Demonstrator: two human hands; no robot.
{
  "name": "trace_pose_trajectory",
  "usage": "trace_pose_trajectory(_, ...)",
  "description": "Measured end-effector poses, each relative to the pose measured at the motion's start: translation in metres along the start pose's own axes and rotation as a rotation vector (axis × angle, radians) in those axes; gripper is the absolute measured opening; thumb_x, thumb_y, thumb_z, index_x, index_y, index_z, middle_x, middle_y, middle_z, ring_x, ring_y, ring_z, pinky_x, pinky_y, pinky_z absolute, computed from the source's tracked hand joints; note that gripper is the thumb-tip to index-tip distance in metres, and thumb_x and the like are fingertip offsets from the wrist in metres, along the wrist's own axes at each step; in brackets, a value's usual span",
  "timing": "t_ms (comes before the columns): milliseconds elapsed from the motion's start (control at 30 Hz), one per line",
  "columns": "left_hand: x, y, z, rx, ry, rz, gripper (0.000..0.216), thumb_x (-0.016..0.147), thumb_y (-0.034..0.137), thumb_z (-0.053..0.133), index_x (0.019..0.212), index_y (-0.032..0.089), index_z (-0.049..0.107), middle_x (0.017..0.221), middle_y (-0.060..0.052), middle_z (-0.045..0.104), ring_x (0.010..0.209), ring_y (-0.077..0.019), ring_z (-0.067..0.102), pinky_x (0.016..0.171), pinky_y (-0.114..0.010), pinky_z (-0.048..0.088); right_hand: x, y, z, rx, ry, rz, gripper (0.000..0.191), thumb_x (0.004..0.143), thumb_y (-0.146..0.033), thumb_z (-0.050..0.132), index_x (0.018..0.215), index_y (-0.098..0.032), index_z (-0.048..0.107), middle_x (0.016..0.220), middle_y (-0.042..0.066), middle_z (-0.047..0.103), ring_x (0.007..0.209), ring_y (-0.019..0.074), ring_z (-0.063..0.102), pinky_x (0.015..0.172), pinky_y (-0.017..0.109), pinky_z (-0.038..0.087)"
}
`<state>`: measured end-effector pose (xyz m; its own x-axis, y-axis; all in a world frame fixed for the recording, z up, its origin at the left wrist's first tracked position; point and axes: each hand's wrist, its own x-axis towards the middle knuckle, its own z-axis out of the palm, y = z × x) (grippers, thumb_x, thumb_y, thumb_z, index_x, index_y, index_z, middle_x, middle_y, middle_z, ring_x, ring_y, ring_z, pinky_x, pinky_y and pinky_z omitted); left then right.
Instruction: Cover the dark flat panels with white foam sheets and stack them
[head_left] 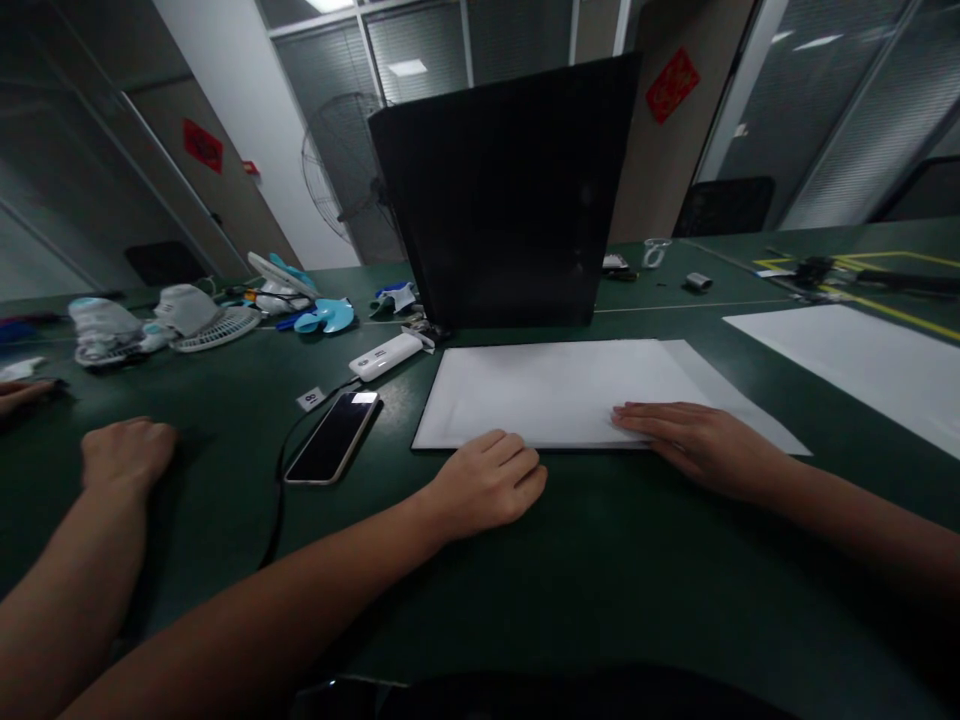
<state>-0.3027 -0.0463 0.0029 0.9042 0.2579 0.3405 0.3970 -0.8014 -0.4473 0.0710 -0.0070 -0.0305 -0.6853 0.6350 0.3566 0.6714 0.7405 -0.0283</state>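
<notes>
My left hand (491,482) rests on the table in a loose fist at the near edge of a stack of white paper (517,390), fingers curled with nothing visible in them. My right hand (694,445) lies with its fingers stretched out together on the paper's near right part. A dark border shows along the left and near edges of the paper, and another sheet juts out at its right. Just behind it stands a large black panel (510,200), upright.
A smartphone (334,440) and a white power bank (386,357) with a black cable lie to the left. Another person's fist (127,455) rests farther left. Fan parts (326,316) lie at the back left. A white sheet (870,360) is on the right.
</notes>
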Motion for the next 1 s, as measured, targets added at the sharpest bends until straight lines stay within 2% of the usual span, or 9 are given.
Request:
trace_pose_trajectory(67,-0.001,0.000,-0.001,0.021,0.068,0.007,0.019,0.106,0.014,0.053,0.103,0.017,0.072,0.106,-0.007,0.074,0.092,-0.0189,0.065,0.079,-0.034,0.055,0.002,-0.004,0.000,0.001,0.010,-0.015,0.060,0.098,-0.020,0.052,0.155,-0.038,0.054,0.151,-0.001,0.059,0.129,0.0265,0.064,0.103,0.055,0.060)
trace_pose_trajectory(133,-0.002,-0.001,-0.001,0.042,0.088,-0.009,0.020,0.107,0.015,0.052,0.114,0.018,0.071,0.117,-0.008,0.074,0.100,-0.0202,0.066,0.085,-0.035,0.056,0.003,-0.006,0.000,-0.007,0.007,-0.032,0.059,0.099,-0.020,0.050,0.155,-0.037,0.054,0.151,-0.001,0.059,0.130,0.0258,0.064,0.103,0.055,0.060)
trace_pose_trajectory(233,-0.003,-0.005,0.000,0.040,0.010,-0.057,0.033,0.108,0.013,0.049,0.137,0.019,0.061,0.125,-0.010,0.073,0.105,-0.0212,0.067,0.089,-0.037,0.056,0.003,-0.007,0.001,-0.008,0.016,-0.041,0.058,0.100,-0.020,0.050,0.155,-0.038,0.053,0.151,-0.001,0.059,0.130,0.0256,0.064,0.103,0.055,0.060)
trace_pose_trajectory(333,-0.005,-0.009,0.001,0.017,-0.089,-0.135,0.042,0.107,0.011,0.047,0.149,0.016,0.052,0.117,-0.010,0.074,0.099,-0.0213,0.068,0.086,-0.037,0.056,0.001,-0.002,0.000,0.002,0.037,-0.037,0.061,0.097,-0.019,0.054,0.155,-0.038,0.054,0.150,-0.001,0.060,0.129,0.0259,0.065,0.103,0.053,0.060)
trace_pose_trajectory(467,-0.005,-0.011,0.000,0.061,-0.166,-0.265,0.041,0.103,0.010,0.050,0.144,0.014,0.057,0.113,-0.012,0.073,0.098,-0.0251,0.067,0.082,-0.040,0.056,-0.003,0.006,-0.003,-0.021,0.042,-0.042,0.060,0.096,-0.020,0.054,0.154,-0.036,0.056,0.142,0.000,0.066,0.118,0.0265,0.070,0.095,0.054,0.063)
trace_pose_trajectory(567,-0.004,-0.011,-0.001,0.082,-0.264,-0.367,0.035,0.100,0.009,0.053,0.132,0.014,0.066,0.112,-0.013,0.071,0.099,-0.0275,0.065,0.082,-0.041,0.055,-0.005,0.010,-0.007,-0.051,0.047,-0.055,0.051,0.098,-0.023,0.053,0.146,-0.033,0.064,0.130,0.002,0.073,0.107,0.0256,0.074,0.088,0.052,0.065)
trace_pose_trajectory(700,-0.002,-0.011,-0.001,0.034,-0.358,-0.445,0.031,0.094,0.006,0.057,0.121,0.015,0.070,0.113,-0.013,0.070,0.101,-0.0291,0.064,0.084,-0.042,0.055,-0.005,0.012,-0.009,-0.042,0.056,-0.076,0.042,0.098,-0.024,0.054,0.136,-0.031,0.072,0.125,0.002,0.075,0.104,0.0241,0.075,0.087,0.048,0.066)
trace_pose_trajectory(833,-0.002,-0.010,0.000,-0.025,-0.362,-0.466,0.033,0.090,0.006,0.062,0.122,0.014,0.070,0.117,-0.014,0.069,0.105,-0.0308,0.063,0.086,-0.044,0.055,-0.007,0.017,-0.009,-0.027,0.036,-0.089,0.040,0.098,-0.026,0.057,0.135,-0.031,0.072,0.129,0.002,0.073,0.107,0.0239,0.074,0.089,0.047,0.065)
trace_pose_trajectory(1000,-0.001,-0.008,-0.001,-0.080,-0.356,-0.470,0.032,0.093,0.014,0.064,0.124,0.014,0.069,0.119,-0.014,0.070,0.108,-0.0312,0.064,0.089,-0.045,0.056,-0.010,0.022,-0.010,-0.024,0.015,-0.096,0.037,0.099,-0.029,0.059,0.134,-0.031,0.072,0.131,0.001,0.072,0.111,0.0236,0.073,0.092,0.047,0.064)
